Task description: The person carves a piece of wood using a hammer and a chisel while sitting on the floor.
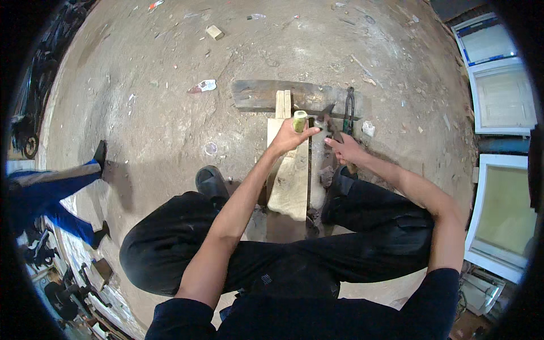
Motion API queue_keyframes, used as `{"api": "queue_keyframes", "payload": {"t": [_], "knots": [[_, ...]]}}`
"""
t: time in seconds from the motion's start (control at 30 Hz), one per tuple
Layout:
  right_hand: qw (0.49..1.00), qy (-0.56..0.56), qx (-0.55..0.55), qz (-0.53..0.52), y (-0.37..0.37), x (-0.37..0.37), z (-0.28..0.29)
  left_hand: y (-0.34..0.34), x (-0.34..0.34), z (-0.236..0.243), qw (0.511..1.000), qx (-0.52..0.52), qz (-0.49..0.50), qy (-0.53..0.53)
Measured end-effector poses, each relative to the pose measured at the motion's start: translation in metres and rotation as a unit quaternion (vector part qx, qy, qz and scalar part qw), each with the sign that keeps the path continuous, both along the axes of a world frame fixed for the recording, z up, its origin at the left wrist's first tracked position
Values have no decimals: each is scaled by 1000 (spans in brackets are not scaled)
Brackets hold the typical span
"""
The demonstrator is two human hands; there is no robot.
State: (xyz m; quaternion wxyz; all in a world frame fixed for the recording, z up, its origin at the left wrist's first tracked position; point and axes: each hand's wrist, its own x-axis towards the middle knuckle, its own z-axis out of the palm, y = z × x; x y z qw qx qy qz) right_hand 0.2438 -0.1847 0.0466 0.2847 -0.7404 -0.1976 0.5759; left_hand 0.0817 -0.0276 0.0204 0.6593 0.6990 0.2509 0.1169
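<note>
My left hand (286, 139) is closed around an upright yellow-green tool handle (300, 122) with a pale flat top. Whatever is below the handle is hidden by the hand. Beneath it lies a pale wooden board (289, 192) with a ragged near end. In my right hand (348, 149) is a hammer (325, 113), gripped by its handle, its dark head just right of my left hand and apart from the tool handle. Pincers (349, 109) with dark arms rest on the far side of my right hand. Narrow pale wood strips (283, 101) stick out beyond the board.
A weathered plank (255, 97) lies crosswise on the dirt floor at the board's far end. My shoes (212, 182) flank the board. White-framed windows (501, 209) lean along the right. Someone in blue trousers (62, 184) stands at left. A small wood block (215, 32) lies far off.
</note>
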Motion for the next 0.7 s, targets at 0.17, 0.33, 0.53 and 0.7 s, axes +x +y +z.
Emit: {"api": "queue_keyframes", "payload": {"t": [0.17, 0.33, 0.53, 0.7], "knots": [[923, -243, 298, 11, 18, -7, 10, 0, 8, -2, 996, -3, -84, -40], [889, -213, 401, 59, 49, -30, 47, 4, 5, 2, 975, 43, -181, -120], [918, -232, 305, 101, 57, -48, 68, 15, -4, 9, 979, -8, -201, -14], [878, -232, 406, 106, 60, -50, 51, 125, -63, 65, 929, 285, -120, 203]]}}
